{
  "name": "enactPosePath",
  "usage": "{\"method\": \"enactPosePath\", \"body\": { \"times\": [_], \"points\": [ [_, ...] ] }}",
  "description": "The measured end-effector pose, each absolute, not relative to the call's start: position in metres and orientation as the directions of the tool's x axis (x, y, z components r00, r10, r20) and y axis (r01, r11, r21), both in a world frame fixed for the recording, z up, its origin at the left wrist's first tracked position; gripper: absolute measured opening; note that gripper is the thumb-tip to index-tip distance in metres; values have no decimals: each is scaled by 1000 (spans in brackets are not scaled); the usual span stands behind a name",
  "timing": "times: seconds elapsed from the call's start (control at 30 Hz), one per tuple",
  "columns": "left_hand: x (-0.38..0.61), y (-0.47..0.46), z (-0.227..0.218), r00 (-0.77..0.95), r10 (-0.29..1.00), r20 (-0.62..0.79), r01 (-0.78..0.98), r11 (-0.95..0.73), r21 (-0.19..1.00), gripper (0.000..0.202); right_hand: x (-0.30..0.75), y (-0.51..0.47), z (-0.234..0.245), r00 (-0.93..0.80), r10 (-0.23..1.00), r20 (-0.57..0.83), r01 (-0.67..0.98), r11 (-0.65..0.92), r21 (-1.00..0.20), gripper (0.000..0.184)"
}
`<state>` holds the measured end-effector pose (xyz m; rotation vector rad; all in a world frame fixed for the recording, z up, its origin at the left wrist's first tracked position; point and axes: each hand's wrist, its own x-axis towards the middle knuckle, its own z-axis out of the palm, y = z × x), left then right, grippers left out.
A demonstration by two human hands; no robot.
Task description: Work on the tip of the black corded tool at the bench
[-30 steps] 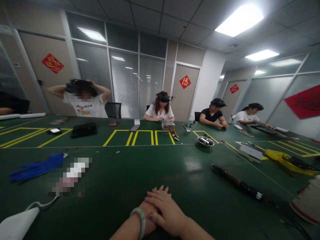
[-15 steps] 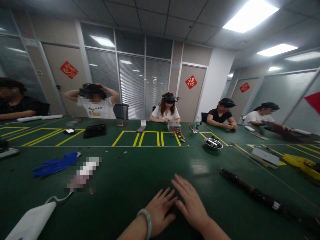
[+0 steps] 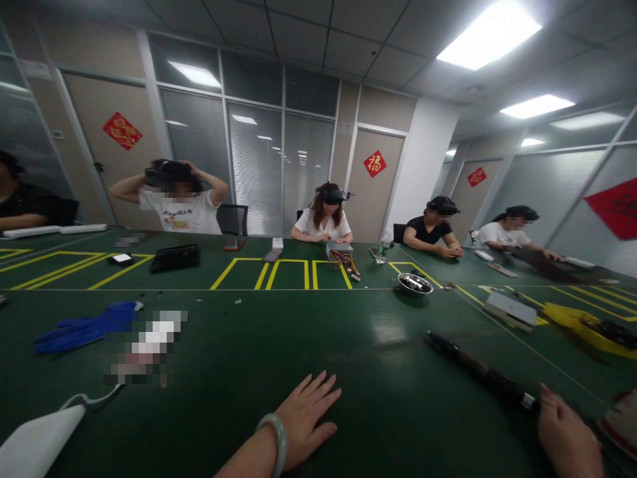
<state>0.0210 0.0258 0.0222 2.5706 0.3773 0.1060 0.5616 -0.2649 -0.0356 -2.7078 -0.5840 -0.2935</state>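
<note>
My left hand (image 3: 306, 415), with a pale green bangle (image 3: 279, 441) at the wrist, lies palm down on the green table (image 3: 318, 345), its fingers spread and nothing held. At the lower right, my right hand (image 3: 570, 431) is closed at the rear end of a long black electric screwdriver (image 3: 480, 368). The screwdriver lies slantwise on the table, its tip pointing up and left. Part of its back end is hidden by the fingers.
On the left lie a blue glove (image 3: 89, 326), a blurred-out item and a white corded device (image 3: 42, 441). Further back are a metal bowl (image 3: 415, 284), a bottle (image 3: 383, 249), a grey box (image 3: 510, 311) and a yellow tray (image 3: 572, 318). Several people sit across the table.
My right hand has left its place beside my left hand and moved right to the screwdriver's rear end. The left hand stays flat. The view has shifted slightly right.
</note>
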Motion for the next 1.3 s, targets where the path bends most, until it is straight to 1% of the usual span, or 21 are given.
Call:
{"method": "enactPosePath", "body": {
  "times": [0.07,0.1,0.23,0.33,0.43,0.6,0.67,0.77,0.83,0.97,1.03,1.1,1.2,1.23,1.3],
  "points": [
    [21,26,20,958,286,14,237,-821,520,56,572,-258,-36,932,328,156,362,-875,-321,80],
    [21,26,19,958,288,16,237,-820,521,56,577,-254,-36,937,325,128,349,-876,-334,80],
    [22,26,21,954,300,-5,259,-812,523,56,588,-247,-38,926,348,145,377,-838,-394,76],
    [22,24,24,955,296,-21,263,-812,522,56,585,-246,-38,920,374,120,391,-845,-366,74],
    [22,24,26,957,290,-26,260,-813,521,55,571,-242,-33,910,403,101,413,-852,-322,68],
    [21,25,25,959,282,-13,249,-823,511,56,525,-221,-18,871,487,63,481,-821,-307,58],
    [22,24,25,957,290,-16,258,-822,507,58,496,-207,-13,827,555,89,551,-769,-323,56],
    [23,22,26,946,325,2,283,-828,484,63,439,-178,-7,729,672,132,667,-652,-362,53],
    [24,20,26,943,327,59,268,-854,447,67,392,-154,-3,652,742,156,731,-562,-386,49],
    [28,19,19,915,329,234,241,-910,337,79,287,-100,0,474,853,217,828,-348,-439,44],
    [29,21,12,892,346,291,262,-920,291,83,239,-75,-1,393,887,241,853,-255,-455,43],
    [29,25,5,872,370,320,292,-918,268,86,202,-54,-2,313,915,254,874,-173,-454,42],
    [27,33,-2,822,460,336,378,-882,283,86,172,-34,-3,205,941,269,899,-73,-432,40],
    [26,35,-2,805,489,335,404,-866,294,85,168,-31,-2,182,945,273,898,-46,-438,39],
    [25,38,-1,788,521,327,429,-847,314,80,167,-31,2,172,943,285,872,-11,-489,38]
  ]
}}
